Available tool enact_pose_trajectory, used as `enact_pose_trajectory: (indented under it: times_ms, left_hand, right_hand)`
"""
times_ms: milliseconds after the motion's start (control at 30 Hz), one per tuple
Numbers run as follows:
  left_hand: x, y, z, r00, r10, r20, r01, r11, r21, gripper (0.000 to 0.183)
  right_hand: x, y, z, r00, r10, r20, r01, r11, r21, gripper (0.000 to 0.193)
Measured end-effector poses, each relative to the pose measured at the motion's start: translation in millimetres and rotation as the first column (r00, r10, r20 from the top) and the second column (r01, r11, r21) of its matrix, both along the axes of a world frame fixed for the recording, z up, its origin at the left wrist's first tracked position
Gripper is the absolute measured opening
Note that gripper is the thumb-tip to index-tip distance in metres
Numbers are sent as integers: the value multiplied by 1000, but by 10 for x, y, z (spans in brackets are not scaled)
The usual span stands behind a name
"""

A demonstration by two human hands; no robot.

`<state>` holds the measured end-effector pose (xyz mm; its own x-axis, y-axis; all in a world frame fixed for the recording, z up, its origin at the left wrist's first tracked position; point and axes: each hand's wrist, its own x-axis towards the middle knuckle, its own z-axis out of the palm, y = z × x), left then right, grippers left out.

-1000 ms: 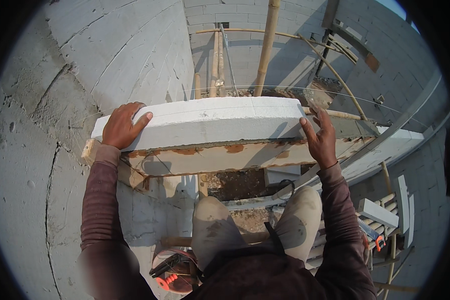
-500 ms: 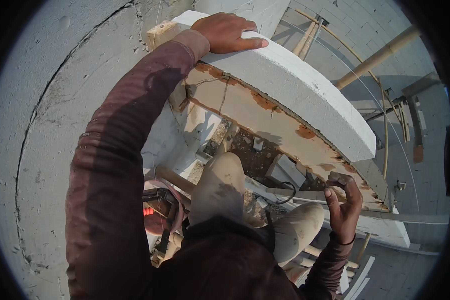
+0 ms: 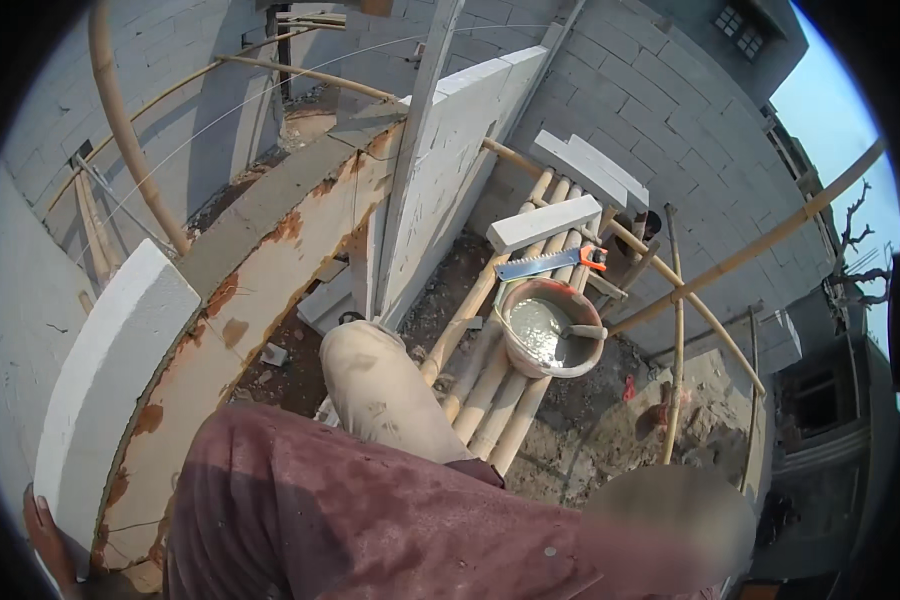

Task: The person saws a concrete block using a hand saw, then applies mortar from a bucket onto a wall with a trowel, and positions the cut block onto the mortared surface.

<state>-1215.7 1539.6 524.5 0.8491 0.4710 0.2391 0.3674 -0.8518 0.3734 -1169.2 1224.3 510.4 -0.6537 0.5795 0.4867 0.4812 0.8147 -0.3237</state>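
Note:
A curved white block point(image 3: 120, 345) lies along the mortar-topped edge of a curved plank form point(image 3: 240, 300) at the left. Against its near end rests my left hand point(image 3: 50, 540), fingers stretched along the surface and partly cut off by the dark rim of the view. My right hand does not show. To the right, a reddish bucket point(image 3: 595, 360) of wet grey mortar stands on bamboo poles point(image 3: 482, 405). A tool's handle point(image 3: 586, 331) sticks out of the mortar. Just behind the bucket lies a handsaw point(image 3: 543, 265) with an orange handle.
Several long white blocks point(image 3: 540, 224) lie on the bamboo poles near the grey block wall point(image 3: 660, 90). A tall upright board point(image 3: 410, 170) stands between the form and the platform. A bamboo pole point(image 3: 760, 230) slants across the right. My pale-trousered knee point(image 3: 380, 375) is beside the form.
The view has swung far to the right, bringing in the bucket, saw and platform. My left hand stays at the block, now at the lower left. My right hand has left the view.

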Motion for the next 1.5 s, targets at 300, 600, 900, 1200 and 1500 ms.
enact_pose_trajectory:
  times_ms: [300, 600, 900, 1200, 1500]
  left_hand:
    - [-68, 151, -98, 995, 93, 34, -99, 940, 326, 54]
    - [-140, 597, -463, 991, 130, 4, -130, 991, -30, 55]
    - [3, 614, -257, 992, 95, -78, -93, 995, 28, 55]
    - [-136, 570, -262, 993, 48, -111, -70, 976, -205, 61]
    - [823, -678, 79, 986, -103, -130, 94, 993, -77, 102]
  right_hand:
    - [1610, -1338, -1232, 392, -905, 167, 908, 351, -230, 73]
    - [1912, -3710, -2924, 5, -533, 846, 767, -541, -345, 32]
    - [2045, -3707, -2965, -59, -910, 410, 543, -374, -752, 48]
    - [2810, -5945, -2612, -652, -560, 512, 477, -827, -298, 42]
    - [3041, -5589, -2549, -542, -764, 349, 628, -645, -435, 36]
